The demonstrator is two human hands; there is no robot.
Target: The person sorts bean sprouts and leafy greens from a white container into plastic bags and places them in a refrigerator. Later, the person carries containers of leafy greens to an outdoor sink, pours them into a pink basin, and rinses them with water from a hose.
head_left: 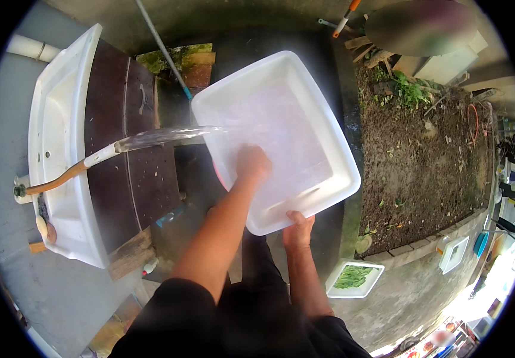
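Observation:
A large white plastic tub (340, 152) with rounded corners is held tilted in front of me. My right hand (298, 230) grips its near rim, thumb over the edge. Inside, my left hand (253, 164) is at the tub's left part, smeared by motion, so its fingers cannot be made out. A stream of water (168, 135) shoots from the white end of a brown hose (66, 178) at the left and lands in the tub near my left hand. Part of a pinkish-red edge (219, 176) shows beneath the tub's left side.
At the left, a white sink (60, 131) tops a dark brown cabinet (129, 143). A thin pole (165, 51) leans behind. On the right lies a soil bed (418, 173) edged by a low wall; a white tray of green leaves (353, 277) sits near my right forearm.

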